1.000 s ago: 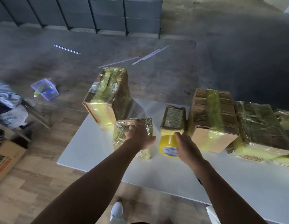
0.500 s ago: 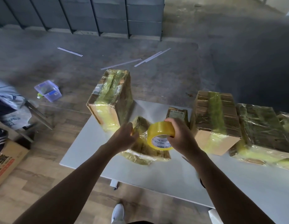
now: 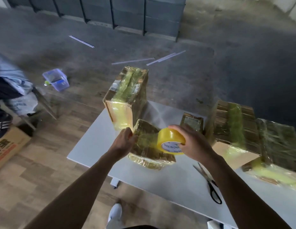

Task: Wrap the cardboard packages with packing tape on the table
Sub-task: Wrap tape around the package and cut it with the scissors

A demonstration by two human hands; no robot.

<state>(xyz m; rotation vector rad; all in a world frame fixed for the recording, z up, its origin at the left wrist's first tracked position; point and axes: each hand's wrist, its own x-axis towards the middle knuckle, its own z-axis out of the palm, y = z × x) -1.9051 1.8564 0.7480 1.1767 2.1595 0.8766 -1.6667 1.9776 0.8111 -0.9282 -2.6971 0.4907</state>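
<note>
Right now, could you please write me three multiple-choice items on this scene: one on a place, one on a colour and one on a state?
1. Where do the scissors lie?
A. on the floor
B. on the white table, right of the small package
C. on top of the tallest package

2. What colour is the tape roll?
A. yellow
B. red
C. black

3. What is the left hand doing?
A. hanging idle
B. holding the scissors
C. gripping the small package's edge

Answers:
1 B, they rest on the tabletop beside the right forearm.
2 A, the roll held in the right hand is plainly yellow.
3 C, its fingers curl round the package's left edge.
</note>
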